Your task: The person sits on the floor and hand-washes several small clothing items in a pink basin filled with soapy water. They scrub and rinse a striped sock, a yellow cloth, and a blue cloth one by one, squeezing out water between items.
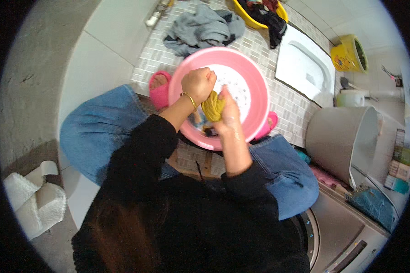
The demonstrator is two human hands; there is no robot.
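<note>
A bunched yellow cloth [212,107] is held over a pink basin [258,86], between my two hands. My left hand [198,84], with a gold bangle at its wrist, is closed in a fist against the cloth's upper end. On the cloth's other side, my wet right hand [229,109] grips it, the fingers partly hidden. Below, the basin has a white bottom with dark spots. Some dark and bluish wet items [198,122] lie at its near left side, partly covered by my hands and too blurred to name.
Grey clothes [202,29] are heaped on the tiles beyond the basin. A yellow basin [246,16] of dark laundry and a white squat toilet [305,66] are farther right. A grey bin [337,132] and a washing machine [337,227] stand at the right. My pink slippers [159,93] flank the basin.
</note>
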